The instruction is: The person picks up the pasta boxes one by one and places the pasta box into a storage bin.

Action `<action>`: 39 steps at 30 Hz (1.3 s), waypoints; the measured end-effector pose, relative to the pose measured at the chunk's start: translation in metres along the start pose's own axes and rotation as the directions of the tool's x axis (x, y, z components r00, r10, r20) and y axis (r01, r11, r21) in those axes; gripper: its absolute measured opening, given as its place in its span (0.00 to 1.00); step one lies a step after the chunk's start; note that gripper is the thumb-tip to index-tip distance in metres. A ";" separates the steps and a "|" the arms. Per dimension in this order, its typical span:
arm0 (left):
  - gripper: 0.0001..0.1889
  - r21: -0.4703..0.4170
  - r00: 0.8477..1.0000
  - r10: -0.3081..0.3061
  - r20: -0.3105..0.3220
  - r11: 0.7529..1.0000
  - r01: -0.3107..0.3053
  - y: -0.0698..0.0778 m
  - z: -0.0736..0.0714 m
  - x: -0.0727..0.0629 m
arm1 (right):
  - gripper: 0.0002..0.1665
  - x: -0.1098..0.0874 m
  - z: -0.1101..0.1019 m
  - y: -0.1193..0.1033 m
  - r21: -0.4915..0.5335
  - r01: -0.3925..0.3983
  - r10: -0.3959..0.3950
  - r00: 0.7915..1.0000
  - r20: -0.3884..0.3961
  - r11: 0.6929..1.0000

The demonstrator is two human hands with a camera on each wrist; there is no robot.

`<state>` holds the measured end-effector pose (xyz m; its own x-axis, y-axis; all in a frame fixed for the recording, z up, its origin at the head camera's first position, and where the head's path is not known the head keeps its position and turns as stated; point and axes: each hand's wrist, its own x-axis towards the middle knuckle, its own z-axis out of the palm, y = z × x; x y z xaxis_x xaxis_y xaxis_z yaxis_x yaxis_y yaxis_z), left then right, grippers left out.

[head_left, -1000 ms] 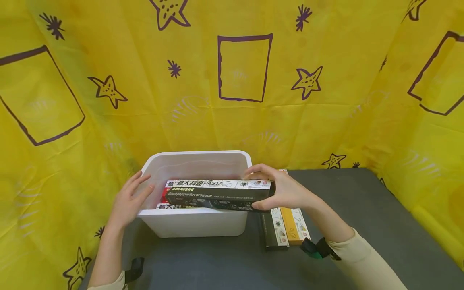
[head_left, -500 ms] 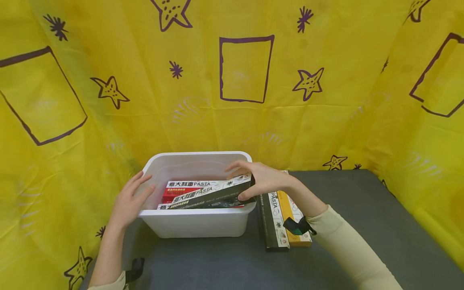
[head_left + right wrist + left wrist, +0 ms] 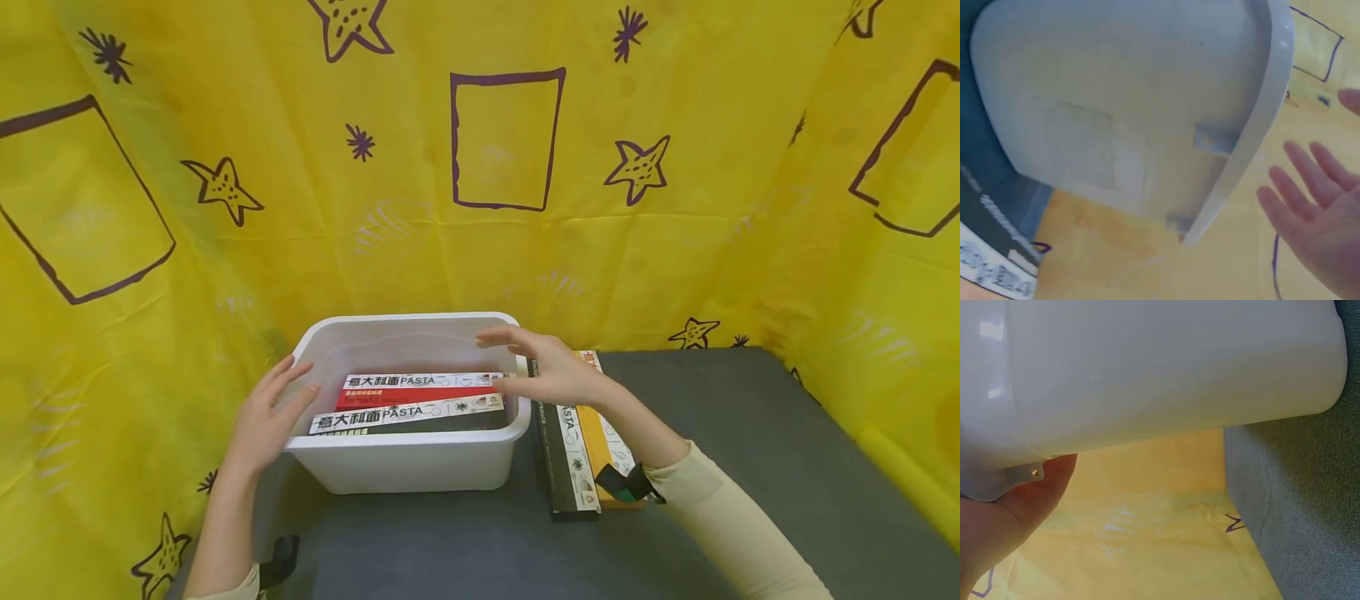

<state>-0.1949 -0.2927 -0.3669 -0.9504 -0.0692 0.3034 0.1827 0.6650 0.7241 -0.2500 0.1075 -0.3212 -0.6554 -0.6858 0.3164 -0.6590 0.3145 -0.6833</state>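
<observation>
Black box [image 3: 420,418] drops out of the right hand [image 3: 551,371] and into the tub [image 3: 405,465]

Half a second earlier its right end tilts up between the fingers; now it lies low along the tub's near side, in front of the red box [image 3: 408,392].

From the left: the left hand [image 3: 258,421] is at the tub's left lip, thumb and fingers spread rather than wrapped round it. Kept there, it should steady the tub while boxes go in.

Inside, the black box sits slightly askew, its left end closer to the near wall than its right. Whether it rests flat underneath cannot be told. A light nudge to line it up with the red box would probably give the neatest fit; pushing hard could crush a corner.

Next along, the right hand hangs over the tub's right lip, fingers spread and pinching nothing. Lifting straight up before swinging away looks safest, so nothing catches.

Farthest right, the other black box [image 3: 567,467] and the yellow box [image 3: 597,454] lie side by side on the counter [image 3: 420,550], partly beneath the right forearm. Each seems best held across its narrow width and lowered one end first.
</observation>
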 end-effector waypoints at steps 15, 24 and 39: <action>0.28 0.015 1.000 -0.009 0.010 1.000 0.009 -0.003 -0.004 -0.001 | 0.39 -0.079 0.011 0.028 0.137 -0.236 0.264 0.933 -0.246 0.962; 0.28 0.019 1.000 -0.016 0.011 1.000 0.016 -0.002 -0.003 -0.001 | 0.38 -0.106 0.023 0.047 0.130 -0.274 0.301 0.905 -0.301 0.953; 0.29 0.027 0.999 -0.025 0.022 0.999 0.024 -0.001 0.001 0.001 | 0.45 -0.157 0.035 0.070 0.120 -0.438 0.453 0.847 -0.276 0.891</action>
<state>-0.1960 -0.2931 -0.3683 -0.9600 -0.0692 0.2713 0.1526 0.6832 0.7141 -0.1801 0.2142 -0.4420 -0.9561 -0.2573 0.1400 -0.2560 0.5017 -0.8263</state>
